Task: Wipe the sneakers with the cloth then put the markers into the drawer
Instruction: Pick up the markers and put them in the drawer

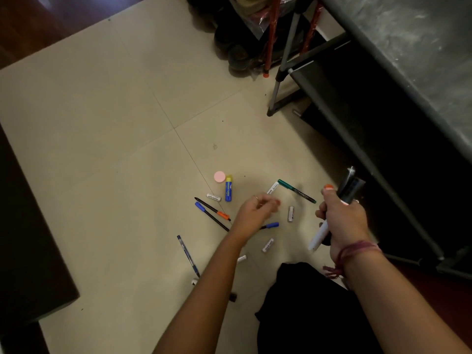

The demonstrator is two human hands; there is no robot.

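Note:
Several markers and pens lie scattered on the tiled floor (pixel 127 123). My right hand (pixel 342 223) grips a bundle of markers (pixel 347 190), one white marker (pixel 318 237) sticking out below the fist. My left hand (pixel 255 210) hovers over the floor with curled fingers by a white marker (pixel 272 188); whether it pinches anything I cannot tell. A green-capped pen (pixel 296 191) lies between my hands. Blue-capped pens (pixel 210 215) and an orange-capped one (pixel 222 214) lie left of my left hand. No sneakers or cloth can be made out.
A pink round lid (pixel 219 177) and a blue-yellow glue stick (pixel 228 188) lie beyond the pens. A blue pen (pixel 188 255) lies nearer me. A dark metal-framed shelf unit (pixel 383 111) stands on the right. Black fabric (pixel 306 302) sits below my arms.

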